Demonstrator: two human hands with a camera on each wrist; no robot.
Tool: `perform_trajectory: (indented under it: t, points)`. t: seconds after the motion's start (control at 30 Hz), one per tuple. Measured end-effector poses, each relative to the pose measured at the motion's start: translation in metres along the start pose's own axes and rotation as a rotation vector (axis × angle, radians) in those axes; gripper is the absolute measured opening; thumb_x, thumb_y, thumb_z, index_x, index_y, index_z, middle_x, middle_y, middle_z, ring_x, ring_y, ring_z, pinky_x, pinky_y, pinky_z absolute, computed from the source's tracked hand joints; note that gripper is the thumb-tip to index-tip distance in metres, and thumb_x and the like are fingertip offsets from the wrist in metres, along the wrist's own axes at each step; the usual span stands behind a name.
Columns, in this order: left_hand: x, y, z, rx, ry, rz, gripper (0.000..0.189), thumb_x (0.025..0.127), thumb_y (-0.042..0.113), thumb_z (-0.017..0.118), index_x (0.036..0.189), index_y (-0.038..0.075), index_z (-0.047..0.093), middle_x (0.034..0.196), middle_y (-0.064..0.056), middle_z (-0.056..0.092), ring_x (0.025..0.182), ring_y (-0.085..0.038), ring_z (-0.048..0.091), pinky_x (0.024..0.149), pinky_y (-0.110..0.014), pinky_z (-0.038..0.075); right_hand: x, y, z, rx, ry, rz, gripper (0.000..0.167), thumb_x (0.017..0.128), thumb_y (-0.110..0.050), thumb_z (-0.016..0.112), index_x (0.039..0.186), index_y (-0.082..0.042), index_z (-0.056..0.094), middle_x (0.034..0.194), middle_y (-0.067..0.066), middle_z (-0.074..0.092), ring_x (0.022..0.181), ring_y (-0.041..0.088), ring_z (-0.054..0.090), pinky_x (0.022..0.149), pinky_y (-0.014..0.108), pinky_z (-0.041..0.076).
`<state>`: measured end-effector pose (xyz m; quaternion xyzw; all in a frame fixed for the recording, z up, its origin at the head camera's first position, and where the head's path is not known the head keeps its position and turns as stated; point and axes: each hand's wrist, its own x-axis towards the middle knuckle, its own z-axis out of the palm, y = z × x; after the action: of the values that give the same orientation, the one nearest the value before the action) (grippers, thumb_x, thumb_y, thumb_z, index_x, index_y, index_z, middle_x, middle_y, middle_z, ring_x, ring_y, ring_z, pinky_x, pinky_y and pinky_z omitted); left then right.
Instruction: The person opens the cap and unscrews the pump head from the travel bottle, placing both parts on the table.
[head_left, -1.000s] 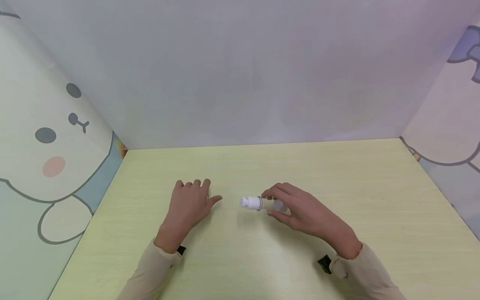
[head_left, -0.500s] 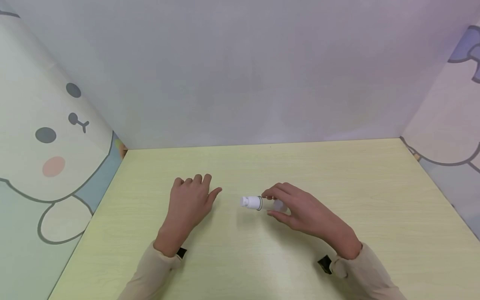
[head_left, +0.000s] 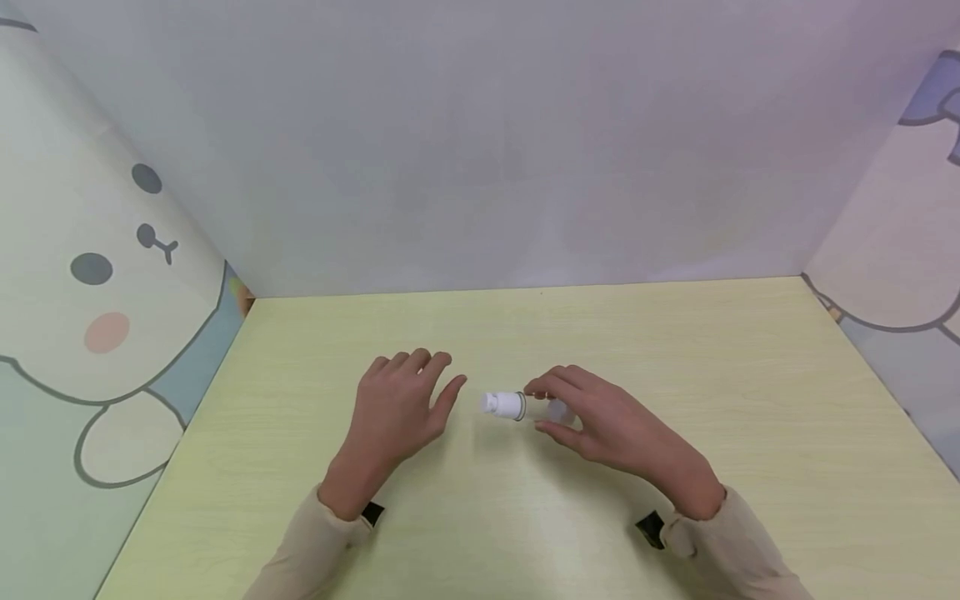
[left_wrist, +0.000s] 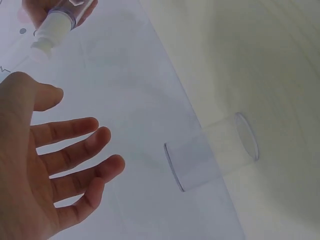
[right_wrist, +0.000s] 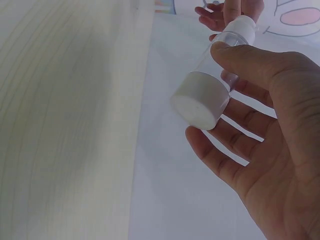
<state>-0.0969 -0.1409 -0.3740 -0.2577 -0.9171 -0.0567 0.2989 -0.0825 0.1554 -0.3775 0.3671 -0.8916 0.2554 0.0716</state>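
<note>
A small clear pump bottle (head_left: 510, 406) with a white top and a white base (right_wrist: 200, 100) is held on its side, its top pointing left. My right hand (head_left: 607, 421) grips its body between thumb and fingers. To the left of the bottle my left hand (head_left: 397, 408) hangs over the table with spread, loosely bent fingers and touches nothing. In the left wrist view a clear plastic cylinder-shaped cap (left_wrist: 212, 152) stands on the table, apart from the left fingers (left_wrist: 75, 150). The head view does not show this cap; the left hand seems to cover it.
The pale wood-grain table (head_left: 675, 333) spreads around both hands. A plain light wall (head_left: 510, 150) rises at its back edge. Panels with cartoon drawings flank it, one at the left (head_left: 45, 333) and one at the right (head_left: 892, 242).
My left hand has lifted a little, then shifted right toward the bottle while its fingers spread. The right hand and the bottle have stayed nearly still.
</note>
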Motion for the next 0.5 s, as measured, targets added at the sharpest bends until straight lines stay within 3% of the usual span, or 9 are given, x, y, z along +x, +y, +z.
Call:
perform_trajectory:
  t: [0.23, 0.5]
  points:
    - [0.003, 0.007, 0.000, -0.066, -0.029, -0.011, 0.024, 0.094, 0.037, 0.075, 0.107, 0.017, 0.074, 0.092, 0.000, 0.076, 0.080, -0.023, 0.073, 0.070, -0.039, 0.057, 0.000, 0.000, 0.000, 0.005, -0.001, 0.005, 0.039, 0.090, -0.023, 0.084, 0.125, -0.020, 0.067, 0.115, -0.008, 0.068, 0.095, 0.007, 0.061, 0.081, 0.028, 0.057]
    - [0.006, 0.013, -0.001, -0.196, 0.004, 0.022, 0.022, 0.092, 0.030, 0.077, 0.108, 0.016, 0.073, 0.085, 0.004, 0.070, 0.073, -0.016, 0.063, 0.066, -0.033, 0.054, 0.001, -0.001, -0.001, 0.004, -0.003, 0.008, 0.040, 0.089, -0.023, 0.084, 0.125, -0.020, 0.066, 0.114, -0.007, 0.068, 0.096, 0.007, 0.061, 0.082, 0.028, 0.057]
